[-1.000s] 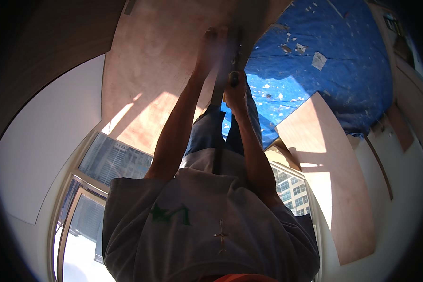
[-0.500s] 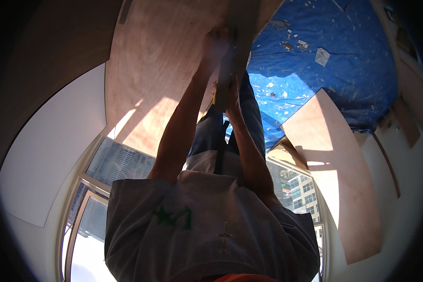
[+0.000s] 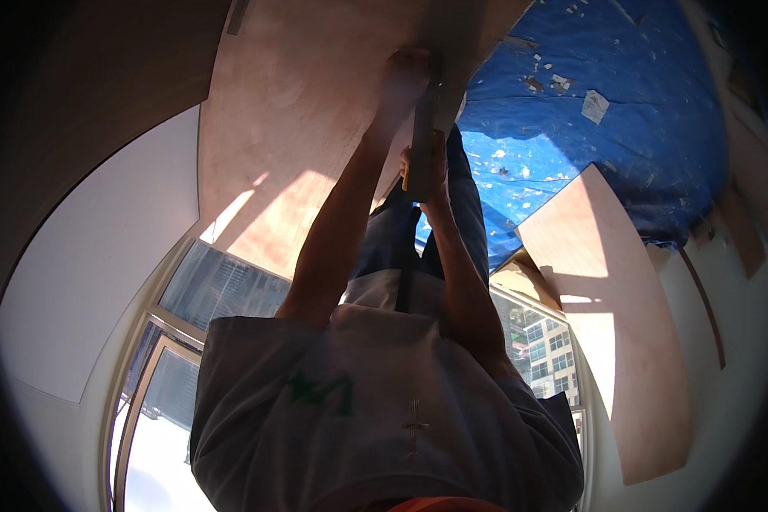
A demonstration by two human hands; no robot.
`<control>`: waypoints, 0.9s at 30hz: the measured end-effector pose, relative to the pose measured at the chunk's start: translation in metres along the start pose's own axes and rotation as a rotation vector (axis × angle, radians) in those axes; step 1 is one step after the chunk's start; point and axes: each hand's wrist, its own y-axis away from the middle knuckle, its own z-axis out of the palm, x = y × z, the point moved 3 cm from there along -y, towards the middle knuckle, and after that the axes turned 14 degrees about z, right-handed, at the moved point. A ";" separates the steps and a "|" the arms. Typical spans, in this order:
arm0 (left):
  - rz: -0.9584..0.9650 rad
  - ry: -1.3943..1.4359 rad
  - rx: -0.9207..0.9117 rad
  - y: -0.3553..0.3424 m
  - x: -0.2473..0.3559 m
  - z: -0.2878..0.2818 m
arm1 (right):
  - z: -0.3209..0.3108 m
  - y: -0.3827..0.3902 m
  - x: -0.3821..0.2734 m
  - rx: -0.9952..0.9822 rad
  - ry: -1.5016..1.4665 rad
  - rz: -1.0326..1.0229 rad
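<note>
The wooden board [image 3: 282, 119] spreads across the upper middle of the head view, sunlit toward its near edge. By its right edge, the right hand [image 3: 439, 171] is curled around the near part of a dark strip [image 3: 422, 136], fingers on one side and palm on the other; a small yellow piece [image 3: 405, 177], its kind unclear, shows beside the fingers. Farther along the board, the left hand [image 3: 406, 72] is just beside the strip, shaded and blurred; I cannot tell how far it is open. Beyond the board's right edge, a blue sheet [image 3: 657, 145] bears pale scraps [image 3: 595, 107]. A green print [image 3: 320, 392] marks the grey shirt [image 3: 375, 358].
</note>
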 end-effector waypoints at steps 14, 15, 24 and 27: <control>-0.267 0.132 -0.265 -0.011 0.011 -0.009 | 0.001 0.009 -0.033 0.104 0.000 0.192; -0.279 0.154 -0.252 -0.012 0.011 -0.011 | 0.003 0.010 -0.035 0.108 -0.023 0.148; -0.223 0.156 -0.212 0.001 -0.003 -0.006 | 0.000 0.012 -0.044 0.170 0.100 0.030; -0.211 0.163 -0.204 0.004 -0.005 -0.004 | 0.000 0.013 -0.048 0.176 0.119 0.010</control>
